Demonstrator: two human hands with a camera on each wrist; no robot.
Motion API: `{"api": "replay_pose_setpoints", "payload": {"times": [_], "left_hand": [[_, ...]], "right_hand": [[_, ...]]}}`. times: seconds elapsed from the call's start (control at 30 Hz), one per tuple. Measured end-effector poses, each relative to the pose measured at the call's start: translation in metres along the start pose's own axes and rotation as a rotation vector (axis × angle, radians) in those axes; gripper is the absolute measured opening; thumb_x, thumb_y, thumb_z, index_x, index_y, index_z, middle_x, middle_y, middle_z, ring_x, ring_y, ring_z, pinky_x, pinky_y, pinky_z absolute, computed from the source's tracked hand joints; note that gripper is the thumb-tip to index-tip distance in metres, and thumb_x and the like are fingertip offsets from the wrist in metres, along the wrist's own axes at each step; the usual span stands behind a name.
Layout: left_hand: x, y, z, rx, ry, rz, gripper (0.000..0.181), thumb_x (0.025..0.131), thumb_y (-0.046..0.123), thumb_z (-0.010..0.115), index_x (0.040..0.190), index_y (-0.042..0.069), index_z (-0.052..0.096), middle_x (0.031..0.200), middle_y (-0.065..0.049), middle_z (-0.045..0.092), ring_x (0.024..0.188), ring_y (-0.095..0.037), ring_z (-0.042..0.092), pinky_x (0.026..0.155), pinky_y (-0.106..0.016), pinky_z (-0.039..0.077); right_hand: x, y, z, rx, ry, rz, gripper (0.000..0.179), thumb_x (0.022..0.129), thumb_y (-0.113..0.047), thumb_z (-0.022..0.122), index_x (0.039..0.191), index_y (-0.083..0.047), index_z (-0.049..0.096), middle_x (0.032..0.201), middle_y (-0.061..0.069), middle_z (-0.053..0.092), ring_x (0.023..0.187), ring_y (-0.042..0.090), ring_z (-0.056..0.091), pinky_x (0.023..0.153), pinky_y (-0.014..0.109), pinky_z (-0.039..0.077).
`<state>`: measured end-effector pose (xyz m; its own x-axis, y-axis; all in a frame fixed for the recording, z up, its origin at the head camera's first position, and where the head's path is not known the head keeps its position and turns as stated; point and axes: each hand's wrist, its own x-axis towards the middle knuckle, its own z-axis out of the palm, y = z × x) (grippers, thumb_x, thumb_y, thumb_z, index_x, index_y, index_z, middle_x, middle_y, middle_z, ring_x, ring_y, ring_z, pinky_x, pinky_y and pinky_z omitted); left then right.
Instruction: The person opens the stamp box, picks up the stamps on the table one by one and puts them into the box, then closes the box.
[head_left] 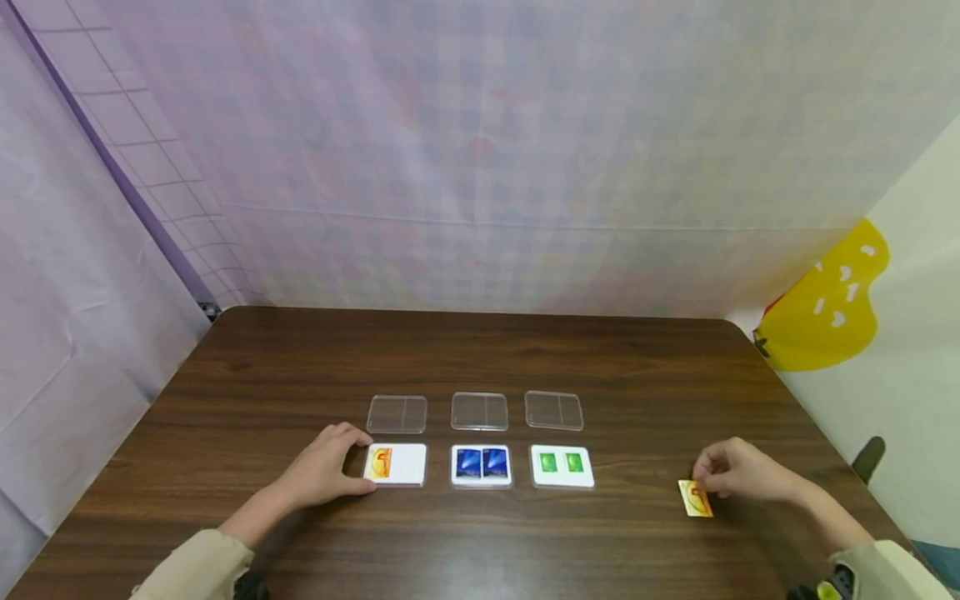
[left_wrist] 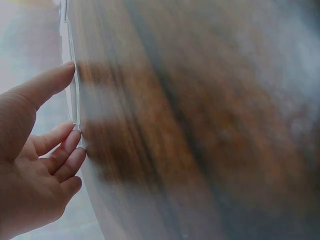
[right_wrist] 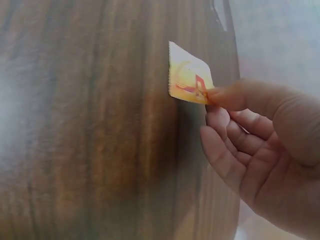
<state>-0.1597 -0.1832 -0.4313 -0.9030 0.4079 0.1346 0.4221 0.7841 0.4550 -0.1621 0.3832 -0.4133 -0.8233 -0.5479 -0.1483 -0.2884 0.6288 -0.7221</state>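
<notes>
My left hand (head_left: 324, 467) spans the left end of a flat clear plastic case (head_left: 408, 465), with the thumb at its near edge and the fingertips at its far edge. Inside, one yellow-orange stamp (head_left: 380, 462) sits on the left half of a white backing. Well to the right, my right hand (head_left: 746, 472) pinches a matching stamp (right_wrist: 187, 77) by one corner between thumb and fingers. This stamp has a toothed edge and a red-orange design, and is held tilted over the table.
A middle case (head_left: 481, 482) shows two blue stamps side by side, and a right case (head_left: 562, 481) shows two green ones. Behind them lie clear lids (head_left: 397, 414) in a row. The brown wooden table (head_left: 637, 375) backs onto a pale patterned curtain (head_left: 480, 167).
</notes>
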Motion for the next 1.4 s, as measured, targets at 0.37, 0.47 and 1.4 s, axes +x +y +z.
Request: {"api": "replay_pose_setpoints", "payload": {"times": [0.37,0.47,1.4], "left_hand": [[0.000,0.001,-0.002,-0.003,-0.004,-0.001,0.054,0.063,0.030,0.081,0.104,0.002,0.060,0.099,-0.006,0.057,0.099,-0.026,0.051,0.086,-0.043,0.043],[0.000,0.002,-0.002,-0.004,-0.004,-0.001,0.054,0.063,0.030,0.081,0.104,0.002,0.060,0.099,-0.006,0.057,0.098,-0.026,0.051,0.086,-0.043,0.043],[0.001,-0.001,0.000,0.017,0.004,0.009,0.054,0.063,0.031,0.081,0.103,0.002,0.060,0.097,-0.006,0.057,0.096,-0.025,0.051,0.085,-0.042,0.043]], "right_hand": [[0.005,-0.012,-0.009,0.251,-0.089,-0.012,0.012,0.085,0.002,0.053,0.085,0.013,0.056,0.078,-0.004,0.062,0.067,0.003,0.056,0.056,0.027,0.051],[0.010,-0.020,-0.011,0.255,-0.094,0.006,0.013,0.086,0.000,0.053,0.086,0.012,0.057,0.079,-0.001,0.063,0.067,0.005,0.057,0.057,0.028,0.051],[0.135,-0.121,0.057,0.230,-0.132,-0.080,0.011,0.082,-0.005,0.062,0.085,0.005,0.064,0.077,0.010,0.065,0.065,0.015,0.060,0.060,0.036,0.053]]}}
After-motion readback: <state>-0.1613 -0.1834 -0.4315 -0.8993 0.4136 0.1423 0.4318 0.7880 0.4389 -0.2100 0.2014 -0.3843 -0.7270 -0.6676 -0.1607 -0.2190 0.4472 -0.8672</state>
